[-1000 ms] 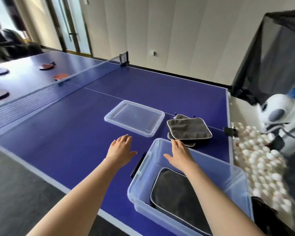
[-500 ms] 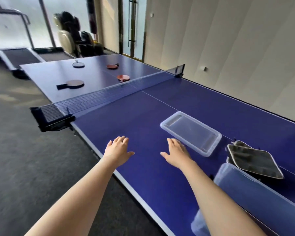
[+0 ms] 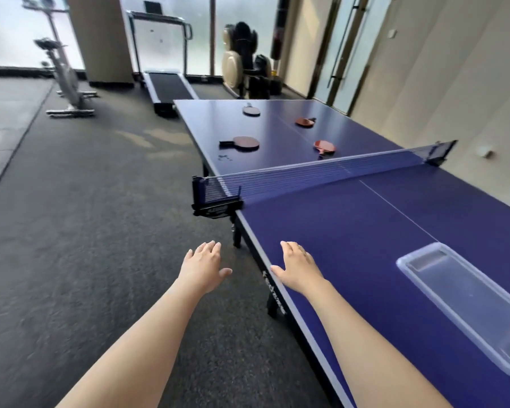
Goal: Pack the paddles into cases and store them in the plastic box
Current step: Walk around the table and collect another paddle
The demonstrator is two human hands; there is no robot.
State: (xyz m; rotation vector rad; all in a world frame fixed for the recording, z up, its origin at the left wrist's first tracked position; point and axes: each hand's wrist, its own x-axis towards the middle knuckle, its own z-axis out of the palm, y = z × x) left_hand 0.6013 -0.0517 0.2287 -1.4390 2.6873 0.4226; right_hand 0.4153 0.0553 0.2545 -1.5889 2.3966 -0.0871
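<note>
Several paddles lie on the far half of the blue table, beyond the net: a dark red one at the near left, a bright red one at the near right, a dark one and another red one farther back. My left hand hovers open over the floor beside the table. My right hand is open above the table's near edge. Both hold nothing. The clear box lid lies on the near half at the right. The box and cases are out of view.
Dark carpet runs along the table's left side. A net clamp juts out at the table edge. A treadmill, an exercise bike and a massage chair stand at the far end.
The view has swung left, away from the plastic box and cases, toward the net and the far half with the paddles. Both empty hands have moved left along the table's edge.
</note>
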